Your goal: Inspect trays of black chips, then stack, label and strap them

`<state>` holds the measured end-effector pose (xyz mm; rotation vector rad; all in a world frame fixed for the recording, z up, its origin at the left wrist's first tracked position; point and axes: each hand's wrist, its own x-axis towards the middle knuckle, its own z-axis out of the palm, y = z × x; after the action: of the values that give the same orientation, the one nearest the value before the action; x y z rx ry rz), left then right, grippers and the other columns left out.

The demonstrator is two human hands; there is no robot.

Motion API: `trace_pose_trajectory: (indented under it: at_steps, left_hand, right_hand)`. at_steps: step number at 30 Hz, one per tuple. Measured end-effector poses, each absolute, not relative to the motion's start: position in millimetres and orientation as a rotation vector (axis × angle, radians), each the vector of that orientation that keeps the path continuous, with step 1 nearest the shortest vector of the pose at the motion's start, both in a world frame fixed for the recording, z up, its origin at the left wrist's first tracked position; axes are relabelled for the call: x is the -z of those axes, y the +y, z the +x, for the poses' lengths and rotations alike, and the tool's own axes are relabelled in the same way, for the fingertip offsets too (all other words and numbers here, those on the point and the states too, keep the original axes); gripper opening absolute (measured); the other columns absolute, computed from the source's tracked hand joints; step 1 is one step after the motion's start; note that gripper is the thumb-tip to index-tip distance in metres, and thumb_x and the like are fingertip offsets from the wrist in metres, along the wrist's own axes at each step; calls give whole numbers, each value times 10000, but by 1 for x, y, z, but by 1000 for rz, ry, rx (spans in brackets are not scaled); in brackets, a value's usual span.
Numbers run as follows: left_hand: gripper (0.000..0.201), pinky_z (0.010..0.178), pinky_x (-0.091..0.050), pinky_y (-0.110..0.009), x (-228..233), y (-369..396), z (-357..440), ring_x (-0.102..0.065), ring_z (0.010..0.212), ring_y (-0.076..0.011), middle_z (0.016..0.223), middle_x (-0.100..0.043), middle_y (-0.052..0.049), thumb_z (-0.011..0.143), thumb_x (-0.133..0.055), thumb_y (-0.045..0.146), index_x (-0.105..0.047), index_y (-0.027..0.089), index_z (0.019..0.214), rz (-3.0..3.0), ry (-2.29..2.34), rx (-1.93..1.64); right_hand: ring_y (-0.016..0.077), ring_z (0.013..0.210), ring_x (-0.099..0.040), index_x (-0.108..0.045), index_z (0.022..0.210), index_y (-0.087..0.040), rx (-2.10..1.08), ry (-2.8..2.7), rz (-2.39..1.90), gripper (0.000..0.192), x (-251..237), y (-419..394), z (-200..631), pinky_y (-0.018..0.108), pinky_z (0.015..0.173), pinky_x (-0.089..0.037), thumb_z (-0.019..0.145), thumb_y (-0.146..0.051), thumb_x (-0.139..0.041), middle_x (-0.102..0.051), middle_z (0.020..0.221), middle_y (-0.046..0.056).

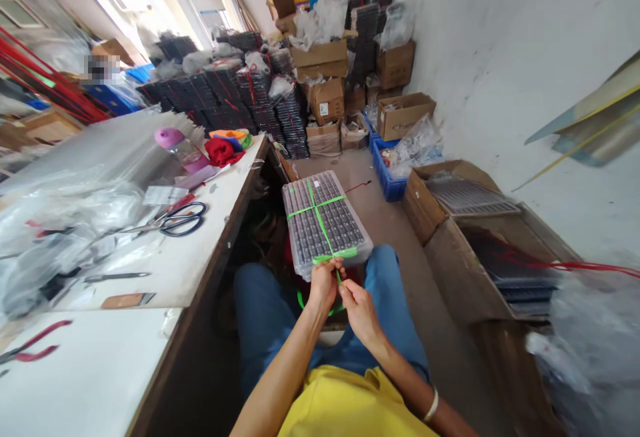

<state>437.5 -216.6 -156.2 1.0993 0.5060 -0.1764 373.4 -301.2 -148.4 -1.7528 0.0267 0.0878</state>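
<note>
A stack of clear plastic trays filled with small dark parts [325,220] rests on my knees, crossed by a green strap [320,213]. At the near edge of the stack my left hand [324,285] pinches the strap ends. My right hand [357,303] pinches the same green strap just beside it, the two hands almost touching. A loop of green strap hangs below my left hand.
A white worktable [150,270] on my left carries scissors [175,219], a knife, plastic bags and a pink-capped bottle [177,143]. Open cardboard boxes [450,197] with trays line the right wall. A blue crate [390,180] and bundled tray stacks [235,100] stand ahead.
</note>
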Motion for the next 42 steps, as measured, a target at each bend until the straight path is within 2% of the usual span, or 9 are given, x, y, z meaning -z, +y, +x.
trace_pose_trajectory:
  at_steps: [9, 12, 16, 19, 23, 28, 32, 39, 42]
  left_hand:
    - [224, 643, -516, -293, 145, -185, 432, -591, 705, -120, 864, -613, -20, 889, -571, 337, -596, 128, 966, 1745, 314, 223]
    - [130, 747, -486, -352, 134, -164, 422, -563, 743, -147, 815, -575, -8, 857, -589, 234, -587, 149, 955, 2018, 213, 55]
    - [170, 930, -383, -430, 121, -152, 426, -503, 970, -219, 989, -546, -63, 849, -510, 135, -598, 202, 978, 2265, -55, -128]
    - [111, 917, -377, -430, 115, -150, 434, -482, 977, -235, 999, -543, -66, 837, -527, 141, -618, 205, 839, 2381, -291, -120]
    - [115, 879, -378, -445, 113, -150, 438, -472, 968, -251, 1022, -546, -73, 786, -589, 111, -612, 195, 860, 2495, -455, -93]
    - [85, 861, -402, -375, 104, -155, 443, -495, 948, -212, 999, -571, -67, 851, -538, 136, -585, 176, 793, 2529, -546, -28]
    - [176, 731, -443, -261, 96, -164, 448, -541, 735, -130, 732, -573, 13, 874, -555, 213, -546, 175, 703, 2529, -548, 92]
    - [225, 703, -449, -328, 102, -179, 446, -555, 661, -148, 642, -534, 12, 897, -506, 224, -547, 153, 687, 2645, -278, 131]
    - [213, 764, -444, -360, 92, -176, 445, -582, 772, -196, 721, -588, -47, 902, -469, 217, -583, 168, 729, 2589, -355, 152]
  right_hand:
    - [153, 547, -532, -565, 667, -209, -63, -107, -2094, 269, 159, -331, 379, 251, 565, -343, 873, -250, -396, -551, 562, 4]
    - [196, 670, -606, -638, 812, -186, 9, -36, -2190, 233, 164, -339, 389, 276, 625, -391, 856, -181, -409, -653, 746, 78]
    - [219, 874, -638, -624, 1058, -175, 101, -46, -2221, 230, 159, -316, 412, 285, 752, -430, 879, -231, -491, -679, 999, 109]
    - [206, 791, -652, -628, 954, -174, 146, -44, -2212, 148, 158, -296, 431, 272, 723, -437, 881, -205, -503, -698, 864, 72]
    - [182, 721, -647, -605, 870, -186, 208, -64, -2174, 99, 162, -294, 441, 247, 659, -426, 877, -178, -507, -691, 786, 33]
    - [160, 654, -605, -580, 764, -206, 289, -127, -2152, 197, 160, -306, 441, 243, 636, -401, 917, -223, -456, -655, 717, 12]
    - [178, 696, -582, -547, 726, -204, 348, -154, -2163, 244, 158, -306, 443, 261, 665, -392, 928, -211, -410, -620, 708, 31]
    - [160, 665, -571, -514, 685, -212, 335, -135, -2173, 254, 169, -303, 443, 241, 623, -386, 923, -207, -426, -598, 674, 12]
    - [154, 641, -577, -532, 681, -209, 305, -113, -2186, 244, 166, -305, 445, 232, 608, -389, 914, -207, -457, -600, 660, 4]
